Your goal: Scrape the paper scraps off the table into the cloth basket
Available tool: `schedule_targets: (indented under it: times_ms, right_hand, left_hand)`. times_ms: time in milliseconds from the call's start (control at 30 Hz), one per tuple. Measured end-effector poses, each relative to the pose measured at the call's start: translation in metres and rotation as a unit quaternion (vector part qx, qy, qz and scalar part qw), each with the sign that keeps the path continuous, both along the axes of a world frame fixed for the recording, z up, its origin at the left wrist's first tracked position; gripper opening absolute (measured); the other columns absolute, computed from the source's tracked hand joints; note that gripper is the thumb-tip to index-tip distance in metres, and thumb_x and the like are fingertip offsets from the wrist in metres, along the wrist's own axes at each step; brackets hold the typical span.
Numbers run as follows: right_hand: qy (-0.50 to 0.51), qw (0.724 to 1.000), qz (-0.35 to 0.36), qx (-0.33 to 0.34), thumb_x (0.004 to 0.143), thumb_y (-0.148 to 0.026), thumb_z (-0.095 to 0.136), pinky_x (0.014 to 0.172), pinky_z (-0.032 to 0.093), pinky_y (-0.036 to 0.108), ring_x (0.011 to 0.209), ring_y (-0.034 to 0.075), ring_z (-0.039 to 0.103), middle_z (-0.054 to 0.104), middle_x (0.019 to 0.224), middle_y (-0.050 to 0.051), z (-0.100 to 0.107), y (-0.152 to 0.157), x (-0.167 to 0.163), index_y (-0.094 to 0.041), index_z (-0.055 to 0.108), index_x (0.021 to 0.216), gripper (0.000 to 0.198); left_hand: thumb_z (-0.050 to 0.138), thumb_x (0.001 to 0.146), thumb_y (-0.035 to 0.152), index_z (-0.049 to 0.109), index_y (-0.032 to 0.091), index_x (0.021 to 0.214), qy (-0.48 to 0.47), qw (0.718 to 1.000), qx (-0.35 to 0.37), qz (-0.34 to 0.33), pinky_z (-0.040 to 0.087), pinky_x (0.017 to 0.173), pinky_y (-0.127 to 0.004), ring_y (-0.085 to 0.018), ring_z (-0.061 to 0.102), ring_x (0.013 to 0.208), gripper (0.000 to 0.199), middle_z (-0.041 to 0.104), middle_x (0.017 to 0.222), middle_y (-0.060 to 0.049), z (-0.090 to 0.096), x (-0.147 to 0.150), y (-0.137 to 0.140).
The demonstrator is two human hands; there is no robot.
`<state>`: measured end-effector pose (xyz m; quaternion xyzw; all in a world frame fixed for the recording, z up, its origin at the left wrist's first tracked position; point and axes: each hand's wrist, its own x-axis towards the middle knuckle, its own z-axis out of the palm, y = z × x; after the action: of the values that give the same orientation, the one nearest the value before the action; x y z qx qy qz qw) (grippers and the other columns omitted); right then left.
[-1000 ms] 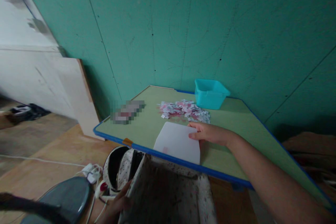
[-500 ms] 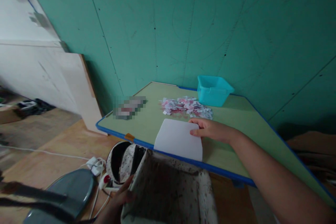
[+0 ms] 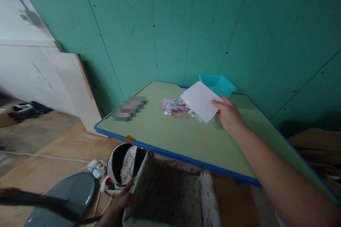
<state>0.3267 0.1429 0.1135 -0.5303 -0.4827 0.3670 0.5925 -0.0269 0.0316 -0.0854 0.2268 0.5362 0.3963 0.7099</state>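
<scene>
My right hand [image 3: 228,115] pinches a white flat sheet with rounded corners [image 3: 199,100] between thumb and fingers. The sheet is tilted over a heap of small paper scraps [image 3: 173,105] and hides part of it. Pinkish dust shows among the scraps. Below the table's front edge, my left hand [image 3: 125,197] is wrapped round the left wall of a stained, whitish bin [image 3: 209,195]. The bin's mouth faces up at me and its inside is dark. Behind the sheet stands a turquoise plastic basket [image 3: 222,87], partly covered by it.
The pale green table [image 3: 160,133] has a blue edge and stands against a green wall [image 3: 133,25]. A blurred-out flat object [image 3: 130,109] lies at its left. On the floor are a grey stool [image 3: 64,191], an open speckled case [image 3: 129,165] and white cables [image 3: 97,168].
My right hand has lifted the white sheet from the table's front edge and carried it back over the paper scraps, turning it. My left hand and the bin stay nearly in place.
</scene>
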Motion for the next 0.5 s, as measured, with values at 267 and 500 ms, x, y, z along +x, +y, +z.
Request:
schedule_targets:
  times_ms: [267,500]
  right_hand:
    - [-0.135,0.99,-0.021,-0.041,0.063,-0.032,0.05,0.051,0.031,0.027,0.058,0.014,0.045,0.049,0.064,0.0,-0.0053,0.0023,0.0039,-0.02,0.047,0.074,0.016]
    - [-0.19,0.98,-0.032,-0.058,0.063,-0.032,0.048,0.05,0.029,0.027,0.057,0.015,0.044,0.048,0.062,0.0,-0.0058,0.0033,0.0055,-0.021,0.047,0.071,0.014]
  left_hand:
    - [0.062,0.036,-0.003,0.059,0.019,0.055,0.009,1.0,-0.019,-0.002,0.034,0.041,-0.023,-0.01,0.041,0.035,0.029,0.043,0.027,0.01,0.0038,-0.0005,-0.0004]
    - [0.057,0.038,-0.006,0.064,0.017,0.063,0.021,1.0,0.011,-0.012,0.031,0.039,-0.021,-0.012,0.044,0.037,0.034,0.039,0.026,0.009,0.0011,-0.0008,0.0004]
